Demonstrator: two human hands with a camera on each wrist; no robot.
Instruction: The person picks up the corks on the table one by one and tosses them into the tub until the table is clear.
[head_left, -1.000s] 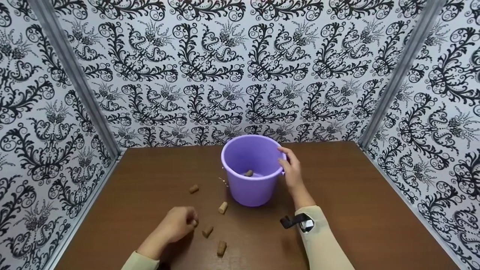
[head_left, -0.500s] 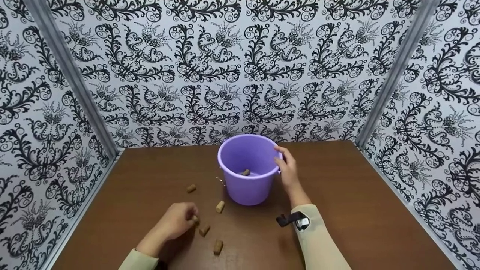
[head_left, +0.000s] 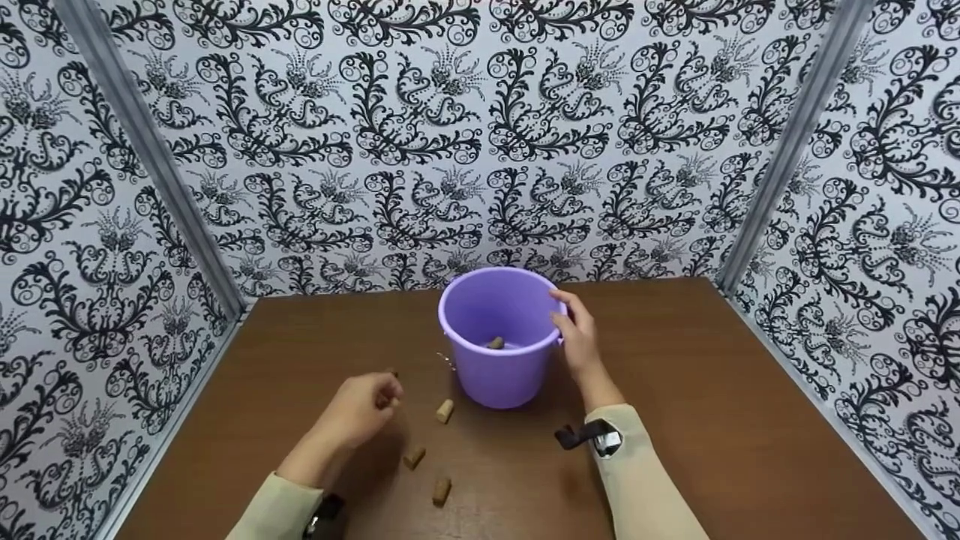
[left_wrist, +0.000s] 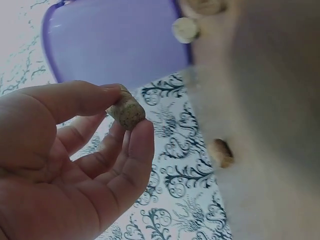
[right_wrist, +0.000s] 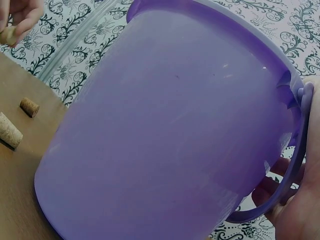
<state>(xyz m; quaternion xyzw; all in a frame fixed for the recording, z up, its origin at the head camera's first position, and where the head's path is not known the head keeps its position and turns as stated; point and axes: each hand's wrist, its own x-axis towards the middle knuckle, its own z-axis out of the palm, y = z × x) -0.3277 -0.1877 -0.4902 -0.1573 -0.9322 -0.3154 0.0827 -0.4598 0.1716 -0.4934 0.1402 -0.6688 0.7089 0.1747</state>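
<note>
A cork is pinched between the thumb and fingertips of my left hand, which is above the table to the left of the purple bucket. The left wrist view shows this cork's speckled end. My right hand grips the bucket's right rim, thumb outermost parts and fingers over the edge. The bucket stands upright, and a cork lies on its bottom. Down its right side hangs the bucket's handle, seen in the right wrist view beside my right hand.
Three corks lie in front of the bucket: a pale cork closest to it, a darker cork and a front cork. Another is mostly hidden behind my left hand. Patterned walls enclose the brown table at the back and sides.
My left hand has picked up the cork from the table and moved up and forward with it. My right hand stays on the bucket's rim.
</note>
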